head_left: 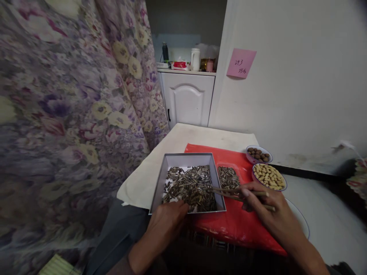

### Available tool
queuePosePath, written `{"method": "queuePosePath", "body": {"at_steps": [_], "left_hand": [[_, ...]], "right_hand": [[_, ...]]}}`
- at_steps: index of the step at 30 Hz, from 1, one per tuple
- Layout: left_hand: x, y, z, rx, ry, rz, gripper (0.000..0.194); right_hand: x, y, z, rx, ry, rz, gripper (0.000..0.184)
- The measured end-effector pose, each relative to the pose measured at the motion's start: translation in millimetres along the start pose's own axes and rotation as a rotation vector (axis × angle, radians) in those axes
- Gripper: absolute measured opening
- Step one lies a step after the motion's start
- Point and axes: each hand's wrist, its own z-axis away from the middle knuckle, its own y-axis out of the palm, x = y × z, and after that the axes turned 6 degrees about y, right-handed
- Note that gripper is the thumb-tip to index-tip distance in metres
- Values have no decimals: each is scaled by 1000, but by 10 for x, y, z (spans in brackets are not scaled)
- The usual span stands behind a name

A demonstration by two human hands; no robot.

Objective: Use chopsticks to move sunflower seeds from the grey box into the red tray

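Note:
My right hand [271,214] grips a pair of wooden chopsticks [229,193] whose tips reach into a grey square box [172,164] filled with striped sunflower seeds [192,185]. At the box's near edge my left hand [169,221] rests, fingers curled against the rim. Just right of the box, a small pile of sunflower seeds [228,176] lies in a shallow red tray. All of this sits on a red plastic sheet [235,223] laid over a small table.
A bowl of peanuts [268,176] and a smaller bowl of brown nuts [259,154] stand at the right. A white plate rim [301,219] shows behind my right hand. Floral curtain [71,107] hangs close on the left; a white cabinet [187,97] stands behind.

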Motion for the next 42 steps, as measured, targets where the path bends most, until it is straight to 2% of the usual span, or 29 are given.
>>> {"method": "queuePosePath", "body": {"at_steps": [5,10,15,25,30,37,42], "left_hand": [[10,16,-5,-7,-4,5,8],[8,13,-8,-1,0,5,10],[2,-9,-19,24,-2,-2,10],[13,26,-5,-6,6,8,9],[4,-4,-12,16,-9,-1,9],[10,5,-3,-12,6,4,9],[15,23,-8,-24,2,-3,9]], "right_hand": [[14,156,-29,88,-89,61,27],[-16,220,-49,81,-91,90,26],[-36,292,-95,132,-85,74,26],[-19,200,-101,84,-15,-12,28],[-58,-5,-72,-20,73,-100,27],[-139,-394,21,-411,185,-158,27],[-188,-489,25,-457,233,-169,28]]}}
